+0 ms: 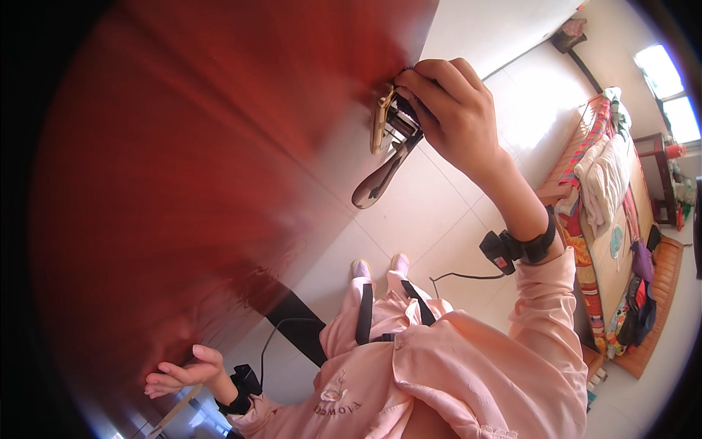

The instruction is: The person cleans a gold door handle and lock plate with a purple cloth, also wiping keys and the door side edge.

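A glossy red-brown wooden door (219, 137) fills the left of the view. At its edge sits a door handle (379, 178) with a curved lever and a gold-coloured lock plate (379, 123). My right hand (460, 110) is closed on the upper part of this handle set, thumb and fingers pinched together there. Its fingertips hide whatever small part they grip. Low on the left, my left hand (186, 373) holds nothing, fingers apart, close to the door surface; whether it touches the wood I cannot tell.
Pale floor tiles (439, 192) lie beneath my feet. To the right stands a wooden bed (620, 252) with folded bedding (606, 181) and clothes on it. A black cable hangs from each wristband, the right one (515, 249) being bulkier in view. A white wall (482, 33) rises beyond the door's edge.
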`<act>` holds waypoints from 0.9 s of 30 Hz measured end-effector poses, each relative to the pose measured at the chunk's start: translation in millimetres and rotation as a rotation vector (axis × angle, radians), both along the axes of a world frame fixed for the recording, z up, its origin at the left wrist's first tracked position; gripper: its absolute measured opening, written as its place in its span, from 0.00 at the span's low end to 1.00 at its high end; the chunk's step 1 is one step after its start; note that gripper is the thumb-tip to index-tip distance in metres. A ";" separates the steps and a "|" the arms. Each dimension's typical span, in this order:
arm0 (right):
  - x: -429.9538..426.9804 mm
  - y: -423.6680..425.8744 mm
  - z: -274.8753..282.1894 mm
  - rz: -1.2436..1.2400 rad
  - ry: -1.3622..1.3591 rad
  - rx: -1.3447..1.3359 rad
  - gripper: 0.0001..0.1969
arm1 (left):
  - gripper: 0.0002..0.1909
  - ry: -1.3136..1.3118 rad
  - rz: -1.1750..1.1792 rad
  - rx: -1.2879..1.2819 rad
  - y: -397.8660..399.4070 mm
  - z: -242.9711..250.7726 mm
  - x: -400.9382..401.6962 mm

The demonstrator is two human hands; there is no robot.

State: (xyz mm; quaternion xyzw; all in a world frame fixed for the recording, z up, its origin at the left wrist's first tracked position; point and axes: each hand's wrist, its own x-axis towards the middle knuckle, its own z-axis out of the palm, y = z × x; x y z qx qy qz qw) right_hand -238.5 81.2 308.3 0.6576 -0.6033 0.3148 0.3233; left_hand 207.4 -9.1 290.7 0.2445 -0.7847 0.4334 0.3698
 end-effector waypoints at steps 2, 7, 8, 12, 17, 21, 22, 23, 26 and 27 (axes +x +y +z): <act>-0.7 0.6 0.5 0.021 0.011 0.018 0.13 | 0.30 0.002 0.003 -0.001 0.3 -0.3 1.4; -2.2 0.3 0.4 0.040 0.038 0.032 0.15 | 0.29 -0.004 0.000 -0.008 -0.7 -1.4 2.5; -2.8 0.6 -0.1 0.042 0.049 0.037 0.15 | 0.29 -0.003 -0.001 -0.004 -1.3 -2.8 2.0; -4.6 -0.1 2.2 0.090 0.013 0.058 0.14 | 0.29 0.003 0.000 -0.021 -1.2 -2.7 5.0; -7.0 -2.1 -1.0 0.117 0.019 0.024 0.12 | 0.29 0.012 -0.001 -0.019 -1.9 -4.8 5.3; -4.8 -3.4 -0.8 0.098 0.032 0.021 0.11 | 0.29 0.008 -0.005 -0.019 -1.8 -2.9 4.7; -4.8 -3.5 -0.6 0.098 0.029 0.022 0.11 | 0.29 0.008 0.001 -0.019 -1.4 -2.4 4.1; -4.7 -3.3 -0.3 0.099 0.027 0.022 0.10 | 0.29 0.009 0.001 -0.018 -1.4 -2.0 3.7; -5.1 -0.9 0.4 0.121 -0.023 0.063 0.10 | 0.29 0.004 -0.012 -0.011 -2.1 -1.9 1.0; -3.3 0.3 0.3 0.118 -0.024 0.063 0.10 | 0.28 0.005 -0.013 -0.011 -2.3 -1.4 -0.6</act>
